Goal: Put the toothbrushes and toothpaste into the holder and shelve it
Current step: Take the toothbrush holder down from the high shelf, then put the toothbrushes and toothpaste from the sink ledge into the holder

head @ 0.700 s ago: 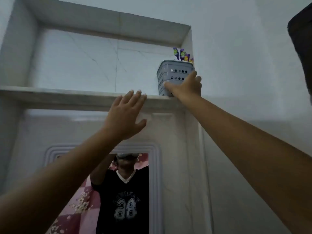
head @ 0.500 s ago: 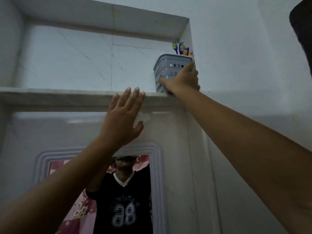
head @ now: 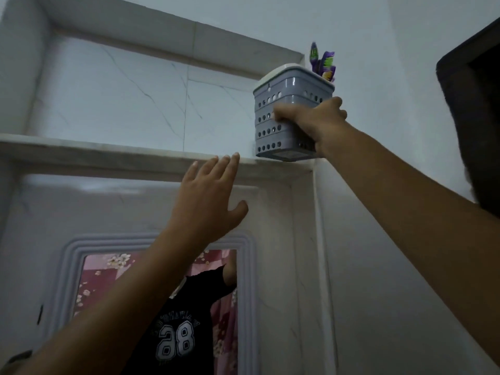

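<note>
Seemingly light and rigid, the perforated holder (head: 286,117) suits the right hand (head: 316,123) clasping its side; left hand (head: 208,196) spread, empty.

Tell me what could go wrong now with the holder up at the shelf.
1. The grey holder is tilted, its base seemingly over the shelf edge at the right end; released now, it could tip off.
2. The tilt could spill the toothbrushes poking above the rim.
3. Only the right hand has a grip on it; the open left hand is lower, apart from it, possibly too late to catch.
</note>
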The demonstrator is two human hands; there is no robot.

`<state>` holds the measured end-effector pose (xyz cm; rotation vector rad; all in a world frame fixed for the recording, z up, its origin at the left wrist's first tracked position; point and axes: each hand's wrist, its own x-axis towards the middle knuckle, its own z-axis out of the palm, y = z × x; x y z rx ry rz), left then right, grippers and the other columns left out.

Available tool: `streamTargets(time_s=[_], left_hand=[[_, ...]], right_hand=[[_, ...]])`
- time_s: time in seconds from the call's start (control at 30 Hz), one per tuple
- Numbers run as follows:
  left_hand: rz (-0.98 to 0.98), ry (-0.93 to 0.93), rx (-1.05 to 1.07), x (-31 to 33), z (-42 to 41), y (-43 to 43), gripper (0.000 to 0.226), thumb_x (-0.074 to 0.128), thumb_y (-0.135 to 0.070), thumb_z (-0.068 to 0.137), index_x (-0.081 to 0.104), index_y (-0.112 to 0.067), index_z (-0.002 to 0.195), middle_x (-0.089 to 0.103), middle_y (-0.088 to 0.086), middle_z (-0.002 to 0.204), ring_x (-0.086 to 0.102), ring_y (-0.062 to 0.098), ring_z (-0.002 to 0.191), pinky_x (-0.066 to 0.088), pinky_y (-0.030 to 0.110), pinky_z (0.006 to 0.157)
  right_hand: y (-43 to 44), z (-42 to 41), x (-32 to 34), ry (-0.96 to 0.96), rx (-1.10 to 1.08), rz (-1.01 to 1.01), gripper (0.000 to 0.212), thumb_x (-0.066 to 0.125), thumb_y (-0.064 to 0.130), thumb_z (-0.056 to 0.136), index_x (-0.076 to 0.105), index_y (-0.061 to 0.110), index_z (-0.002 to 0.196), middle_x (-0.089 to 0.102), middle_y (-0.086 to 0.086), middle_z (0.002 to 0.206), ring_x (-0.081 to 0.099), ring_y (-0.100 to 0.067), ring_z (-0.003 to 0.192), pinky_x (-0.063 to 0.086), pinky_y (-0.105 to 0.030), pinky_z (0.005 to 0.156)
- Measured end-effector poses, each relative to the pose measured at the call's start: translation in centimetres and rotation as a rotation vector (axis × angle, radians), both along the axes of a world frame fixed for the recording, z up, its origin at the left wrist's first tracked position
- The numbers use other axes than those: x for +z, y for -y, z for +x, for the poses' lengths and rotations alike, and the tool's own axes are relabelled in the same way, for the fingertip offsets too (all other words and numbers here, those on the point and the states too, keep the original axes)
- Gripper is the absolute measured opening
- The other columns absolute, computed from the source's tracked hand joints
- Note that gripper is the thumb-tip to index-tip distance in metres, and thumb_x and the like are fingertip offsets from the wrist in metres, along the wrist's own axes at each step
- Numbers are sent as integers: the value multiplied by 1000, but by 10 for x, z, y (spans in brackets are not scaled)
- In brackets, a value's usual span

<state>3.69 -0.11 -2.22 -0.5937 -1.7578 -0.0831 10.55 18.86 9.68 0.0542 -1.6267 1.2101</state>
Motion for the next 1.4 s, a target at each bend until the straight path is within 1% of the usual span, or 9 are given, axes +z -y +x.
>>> streamTargets(time_s=[0.13,0.23,0.43,0.63,0.9,1.0,1.1,1.17,1.4], left_hand=[[10,49,-217,-42,41,6,85,38,-60,84,10,-24,155,36,2,157,32,19,145,21,36,117],[-46,169,-376,-92,63,15,81,38,-58,85,8,-29,155,36,-4,156,35,13,143,29,35,114],[-112,421,-462,-239,66,46,68,50,-44,88,28,-31,151,46,-9,149,37,5,141,35,32,114],[-174,756,-467,-375,47,72,51,56,-27,88,51,-18,138,59,0,139,50,16,133,38,29,107],[43,1219,-167,-517,32,125,44,51,-33,86,59,-27,130,65,-2,130,61,18,116,46,29,92],[115,1357,28,-574,29,147,41,54,-34,90,58,-27,130,65,0,130,62,21,115,50,32,90],[97,1446,147,-616,27,160,45,55,-25,84,59,-32,127,69,2,123,66,25,107,55,36,83],[99,1437,180,-634,25,162,48,58,-18,78,61,-31,124,72,4,116,68,28,100,56,35,77],[-64,1292,373,-677,-5,153,42,51,-16,75,59,-16,116,68,9,104,64,31,88,54,37,66]], right_hand=[[-1,47,-42,38,213,-5,93,92,32,65,48,15,145,68,-8,127,72,-19,95,62,-27,50],[-3,59,-103,145,284,21,101,91,37,53,57,14,145,72,-5,123,72,-15,85,54,-23,40],[-3,38,-275,269,373,9,98,95,5,64,40,12,145,62,9,116,71,-4,88,62,-19,56],[13,12,-459,374,397,-28,118,87,36,32,31,18,134,51,20,120,60,29,88,56,-5,72],[38,-15,-659,642,328,-103,113,98,26,39,31,3,128,56,-2,130,67,2,110,58,-46,108],[42,-19,-715,738,248,-104,120,105,17,39,32,-1,133,54,-12,139,64,-28,126,57,-34,111],[41,-24,-756,801,192,-130,115,103,-6,49,35,-8,141,52,-9,138,60,-24,129,52,-32,114],[42,-29,-773,835,155,-143,117,104,-3,50,35,-6,144,53,-14,144,60,-26,132,50,-43,118],[37,-49,-809,867,184,-189,131,103,39,42,41,-2,150,57,-9,151,62,-20,137,52,-36,119]])
